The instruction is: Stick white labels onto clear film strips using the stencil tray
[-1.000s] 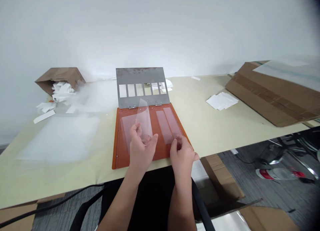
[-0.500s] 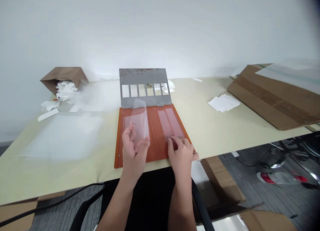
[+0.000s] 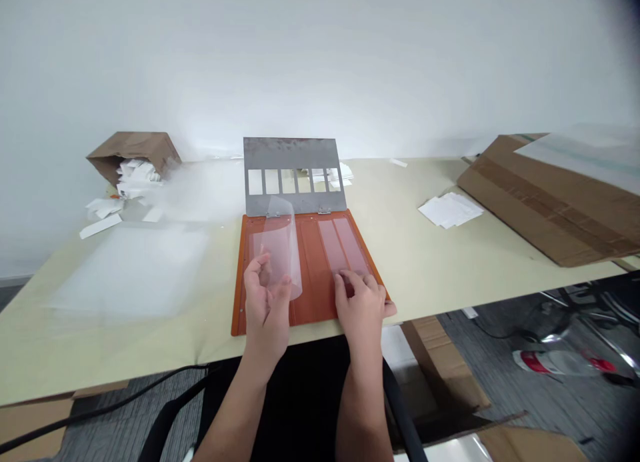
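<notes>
A clear plastic film strip (image 3: pixel 281 239) curls upward from my left hand (image 3: pixel 267 309), whose fingers and thumb hold its lower part. Below it lies an orange board (image 3: pixel 314 309) with shallow recesses. Hinged to the board's far edge, a grey metal plate (image 3: pixel 293 152) with a row of rectangular windows leans upright. Translucent strips (image 3: pixel 345 239) lie in the right part of the board. My right hand (image 3: pixel 361 302) rests over their near ends, thumb and fingertips drawn together there; what sits between them is hidden.
Translucent sheets (image 3: pixel 130 269) lie on the table at left. Behind them a cardboard box (image 3: pixel 150 145) spills white slips. On the right are a stack of white papers (image 3: pixel 450 210) and a large cardboard box (image 3: pixel 545 209). A plastic bottle (image 3: pixel 565 362) lies on the floor.
The left thumb has shifted slightly left, and the film's lower rounded end now shows beside it. My right hand has barely moved. The whole view has shifted a little.
</notes>
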### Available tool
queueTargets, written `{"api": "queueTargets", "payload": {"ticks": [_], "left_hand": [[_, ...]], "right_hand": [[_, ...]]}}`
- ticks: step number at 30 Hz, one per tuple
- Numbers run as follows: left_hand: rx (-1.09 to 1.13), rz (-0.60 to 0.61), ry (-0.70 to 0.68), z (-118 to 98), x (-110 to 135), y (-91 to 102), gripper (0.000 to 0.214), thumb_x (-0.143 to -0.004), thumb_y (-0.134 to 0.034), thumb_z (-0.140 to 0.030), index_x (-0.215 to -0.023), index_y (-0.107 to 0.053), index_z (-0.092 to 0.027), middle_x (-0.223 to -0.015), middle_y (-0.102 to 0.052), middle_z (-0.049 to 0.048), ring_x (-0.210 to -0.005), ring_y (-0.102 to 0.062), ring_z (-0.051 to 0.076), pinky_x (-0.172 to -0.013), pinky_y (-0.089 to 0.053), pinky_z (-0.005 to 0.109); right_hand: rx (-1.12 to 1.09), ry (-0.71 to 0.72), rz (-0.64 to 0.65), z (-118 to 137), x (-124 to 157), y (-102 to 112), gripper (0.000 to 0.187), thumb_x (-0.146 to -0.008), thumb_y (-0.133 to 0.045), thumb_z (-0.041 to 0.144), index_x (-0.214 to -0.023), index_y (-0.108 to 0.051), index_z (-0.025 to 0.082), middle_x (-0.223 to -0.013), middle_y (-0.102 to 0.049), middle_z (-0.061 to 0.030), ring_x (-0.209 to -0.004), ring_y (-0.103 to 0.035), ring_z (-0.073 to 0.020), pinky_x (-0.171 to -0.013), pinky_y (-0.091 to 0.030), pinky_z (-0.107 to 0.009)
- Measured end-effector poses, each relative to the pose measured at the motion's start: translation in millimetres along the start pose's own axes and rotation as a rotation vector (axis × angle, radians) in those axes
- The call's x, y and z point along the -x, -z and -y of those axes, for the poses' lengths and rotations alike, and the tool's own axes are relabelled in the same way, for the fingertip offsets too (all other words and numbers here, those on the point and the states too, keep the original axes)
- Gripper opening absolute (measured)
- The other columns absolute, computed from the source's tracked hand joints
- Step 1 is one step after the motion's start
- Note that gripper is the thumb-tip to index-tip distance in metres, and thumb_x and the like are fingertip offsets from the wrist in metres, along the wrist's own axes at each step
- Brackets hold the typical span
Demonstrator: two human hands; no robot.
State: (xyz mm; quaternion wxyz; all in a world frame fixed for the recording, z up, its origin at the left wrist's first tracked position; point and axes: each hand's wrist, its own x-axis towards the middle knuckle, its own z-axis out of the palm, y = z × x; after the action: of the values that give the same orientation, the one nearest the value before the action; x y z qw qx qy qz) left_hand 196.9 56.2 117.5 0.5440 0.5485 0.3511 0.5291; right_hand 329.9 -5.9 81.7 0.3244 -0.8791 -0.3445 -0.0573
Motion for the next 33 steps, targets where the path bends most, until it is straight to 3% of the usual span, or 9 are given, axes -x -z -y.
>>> {"api": "queueTargets", "payload": {"ticks": [5, 11, 15, 19, 22, 25, 29, 33], "left_hand": [[-0.022, -0.016, -0.002, 3, 0, 1.8, 0.047, -0.09, -0.062, -0.045, -0.127, -0.045, -0.021, -0.156, -0.032, 0.0169, -0.143, -0.037, 0.029, -0.079, -0.059, 0.029], [-0.004, -0.051, 0.048, 5, 2, 3.8, 0.049, -0.091, -0.059, -0.05, -0.129, -0.047, -0.021, -0.154, -0.035, 0.0163, -0.132, -0.049, 0.026, -0.098, -0.053, 0.038], [0.061, -0.053, 0.122, 4, 2, 2.9, 0.048, -0.092, -0.054, -0.055, -0.127, -0.047, -0.023, -0.158, -0.027, 0.0147, -0.095, -0.067, 0.016, -0.077, -0.06, 0.033], [0.151, -0.055, 0.129, 6, 1, -1.1, 0.044, -0.087, -0.063, -0.05, -0.119, -0.05, -0.022, -0.155, -0.033, 0.0137, -0.069, -0.061, 0.006, -0.068, -0.06, 0.028], [0.213, -0.08, 0.117, 9, 2, -4.5, 0.04, -0.083, -0.069, -0.043, -0.112, -0.053, -0.021, -0.148, -0.043, 0.0124, -0.089, -0.064, 0.011, -0.074, -0.058, 0.025], [0.29, -0.052, 0.166, 10, 4, -6.2, 0.037, -0.082, -0.071, -0.04, -0.109, -0.053, -0.021, -0.144, -0.048, 0.0111, -0.113, -0.061, 0.019, -0.08, -0.057, 0.026], [0.347, -0.018, 0.217, 9, 6, -6.5, 0.038, -0.08, -0.074, -0.037, -0.107, -0.053, -0.022, -0.129, -0.06, 0.0068, -0.104, -0.064, 0.015, -0.084, -0.054, 0.025], [0.369, 0.023, 0.252, 7, 8, -7.3, 0.037, -0.079, -0.076, -0.035, -0.106, -0.054, -0.022, -0.102, -0.067, 0.0009, -0.085, -0.065, 0.009, -0.077, -0.051, 0.019]], "right_hand": [[0.008, 0.005, 0.013, 2, 0, 0, 0.021, -0.092, -0.06, 0.036, -0.101, -0.076, 0.026, -0.097, -0.066, -0.0076, -0.084, -0.049, -0.0239, -0.073, -0.02, -0.034], [-0.003, 0.021, 0.002, 0, 0, -4, 0.023, -0.092, -0.06, 0.039, -0.102, -0.075, 0.025, -0.098, -0.068, -0.008, -0.086, -0.052, -0.0265, -0.073, -0.019, -0.035], [-0.228, 0.113, -0.028, 6, 1, 2, 0.019, -0.091, -0.062, 0.036, -0.099, -0.073, 0.023, -0.09, -0.068, -0.0048, -0.084, -0.057, -0.0233, -0.078, -0.028, -0.038], [-0.558, 0.288, 0.079, 26, 9, 17, 0.018, -0.093, -0.061, 0.033, -0.105, -0.068, 0.021, -0.09, -0.067, -0.0029, -0.083, -0.06, -0.0178, -0.08, -0.041, -0.035], [-0.632, 0.328, 0.163, 40, 17, 23, 0.024, -0.088, -0.067, 0.029, -0.111, -0.064, 0.021, -0.1, -0.067, -0.0032, -0.093, -0.061, -0.0169, -0.084, -0.046, -0.033], [-0.644, 0.323, 0.145, 48, 22, 23, 0.026, -0.086, -0.069, 0.026, -0.11, -0.063, 0.019, -0.102, -0.067, -0.0037, -0.091, -0.061, -0.0153, -0.083, -0.049, -0.029], [-0.648, 0.31, 0.104, 49, 24, 22, 0.019, -0.087, -0.068, 0.021, -0.105, -0.064, 0.019, -0.099, -0.068, -0.0028, -0.088, -0.063, -0.0134, -0.081, -0.05, -0.026], [-0.634, 0.305, 0.107, 47, 24, 24, 0.016, -0.086, -0.068, 0.019, -0.102, -0.065, 0.02, -0.098, -0.069, -0.0013, -0.087, -0.064, -0.0131, -0.081, -0.051, -0.026]]}}
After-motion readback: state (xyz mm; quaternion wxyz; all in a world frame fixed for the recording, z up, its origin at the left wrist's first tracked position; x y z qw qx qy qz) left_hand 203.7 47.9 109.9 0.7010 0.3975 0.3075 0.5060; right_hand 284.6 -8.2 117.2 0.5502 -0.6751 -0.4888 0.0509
